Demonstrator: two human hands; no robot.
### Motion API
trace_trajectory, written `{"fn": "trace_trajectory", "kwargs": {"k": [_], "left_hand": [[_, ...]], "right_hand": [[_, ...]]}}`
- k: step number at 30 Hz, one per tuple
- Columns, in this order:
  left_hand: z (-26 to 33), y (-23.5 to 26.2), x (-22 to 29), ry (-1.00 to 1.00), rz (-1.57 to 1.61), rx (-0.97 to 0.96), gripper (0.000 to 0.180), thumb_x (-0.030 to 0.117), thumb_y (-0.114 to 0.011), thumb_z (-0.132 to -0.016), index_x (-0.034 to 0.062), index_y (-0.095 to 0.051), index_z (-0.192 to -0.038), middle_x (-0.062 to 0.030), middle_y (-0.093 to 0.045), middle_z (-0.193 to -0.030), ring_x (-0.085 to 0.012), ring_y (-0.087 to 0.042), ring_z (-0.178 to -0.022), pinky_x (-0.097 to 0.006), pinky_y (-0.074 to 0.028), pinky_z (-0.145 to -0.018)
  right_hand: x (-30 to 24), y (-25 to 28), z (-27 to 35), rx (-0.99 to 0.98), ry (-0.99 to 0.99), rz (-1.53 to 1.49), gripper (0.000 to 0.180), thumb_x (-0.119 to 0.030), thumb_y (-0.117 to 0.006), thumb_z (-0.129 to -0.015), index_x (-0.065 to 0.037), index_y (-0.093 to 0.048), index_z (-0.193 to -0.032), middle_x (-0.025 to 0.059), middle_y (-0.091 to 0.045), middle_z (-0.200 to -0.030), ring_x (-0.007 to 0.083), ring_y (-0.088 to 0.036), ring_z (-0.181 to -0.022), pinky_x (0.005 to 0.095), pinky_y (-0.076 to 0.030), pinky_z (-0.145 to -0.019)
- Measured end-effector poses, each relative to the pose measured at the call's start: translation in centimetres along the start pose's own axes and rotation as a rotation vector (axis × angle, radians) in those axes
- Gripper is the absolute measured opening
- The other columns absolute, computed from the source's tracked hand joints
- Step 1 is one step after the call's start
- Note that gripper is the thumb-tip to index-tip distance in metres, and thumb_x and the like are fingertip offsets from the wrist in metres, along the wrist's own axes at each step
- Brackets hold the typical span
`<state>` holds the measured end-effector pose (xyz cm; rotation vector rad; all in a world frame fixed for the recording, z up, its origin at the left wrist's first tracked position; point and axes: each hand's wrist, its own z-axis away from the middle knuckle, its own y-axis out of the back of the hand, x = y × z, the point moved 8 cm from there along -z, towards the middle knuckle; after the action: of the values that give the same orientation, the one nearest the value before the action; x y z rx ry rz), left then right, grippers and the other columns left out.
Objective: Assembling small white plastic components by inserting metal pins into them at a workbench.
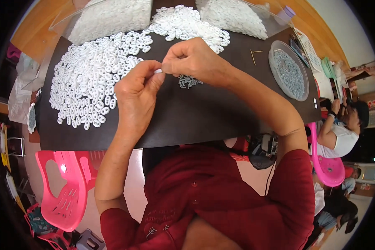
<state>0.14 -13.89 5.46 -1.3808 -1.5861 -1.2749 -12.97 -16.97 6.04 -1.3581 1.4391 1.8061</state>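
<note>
My left hand (136, 92) pinches a small white plastic piece (158, 71) between thumb and fingertips, above the dark table. My right hand (198, 62) meets it from the right, its fingers closed in a pinch at the piece's end. Whatever those right fingers hold is hidden. Just below the right hand lies a little heap of short grey screws (190, 82). Left of my hands spreads a broad pile of white oval pieces (85, 75) with two holes each. Another pile of such white pieces (183, 25) lies beyond my hands.
Two clear bins of white pieces (112, 18) (233, 18) stand at the far edge of the dark table (221, 121). A round clear tub (274, 66) of grey screws sits right. Pink chairs (66, 191) (331, 171) flank the table; a seated person (339, 133) is at right.
</note>
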Motion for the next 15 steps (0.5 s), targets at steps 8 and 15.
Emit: {"fn": "trace_trajectory", "kwargs": {"k": [8,15], "left_hand": [[0.8,0.9,-1.3,0.114,0.179,0.006,0.005,0.003,-0.065,-0.08,0.0003,-0.063,-0.084,0.0028,-0.055,-0.065,-0.0031,-0.047,-0.058,-0.019,-0.037,-0.051],[2.8,0.8,-2.1,0.243,0.319,0.027,0.007,0.005,-0.066,-0.08,-0.0003,-0.064,-0.083,0.0017,-0.057,-0.069,-0.004,-0.048,-0.059,-0.018,-0.039,-0.052]], "right_hand": [[0.2,1.9,1.7,0.063,-0.001,-0.025,0.011,-0.009,-0.063,-0.078,0.001,-0.066,-0.08,0.001,-0.06,-0.069,0.006,-0.052,-0.064,0.0217,-0.043,-0.059],[3.5,3.1,6.1,0.139,0.159,0.535,0.009,-0.005,-0.066,-0.074,-0.004,-0.066,-0.083,0.0058,-0.063,-0.076,0.0169,-0.059,-0.072,0.0287,-0.046,-0.065]]}}
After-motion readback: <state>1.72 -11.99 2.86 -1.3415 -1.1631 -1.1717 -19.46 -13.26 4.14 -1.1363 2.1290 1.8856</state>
